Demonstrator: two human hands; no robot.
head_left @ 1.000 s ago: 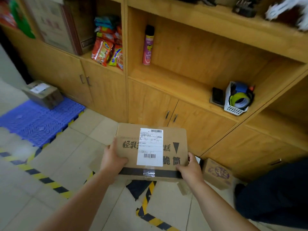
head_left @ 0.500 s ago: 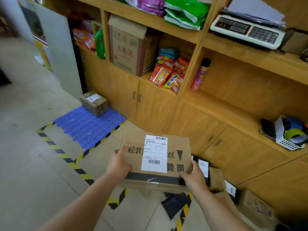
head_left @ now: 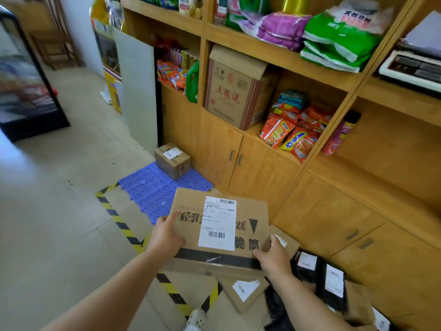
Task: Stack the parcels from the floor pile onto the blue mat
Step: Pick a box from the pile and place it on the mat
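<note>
I carry a flat brown cardboard parcel point(head_left: 248, 216) with a white shipping label and black printed characters, held in front of me above the floor. My left hand point(head_left: 165, 236) grips its left edge, thumb on top. My right hand point(head_left: 274, 258) grips its right near corner. The blue mat point(head_left: 152, 189) lies on the floor ahead, against the cabinet. One small brown parcel point(head_left: 172, 160) stands on the mat's far corner. The floor pile point(head_left: 317, 280) of brown boxes and black bags lies at lower right.
Wooden shelving with cupboards point(head_left: 262, 168) runs along the right, loaded with snack packs and a carton. Yellow-black hazard tape point(head_left: 119, 223) edges the zone around the mat. A grey panel point(head_left: 137, 91) leans beyond the mat. A glass-fronted case point(head_left: 23, 91) stands far left. My shoe point(head_left: 196, 320) shows below.
The view has swung left and the blue mat now lies closer, just ahead of the parcel. Both hands keep the same hold on the parcel. The floor pile has come into view at lower right.
</note>
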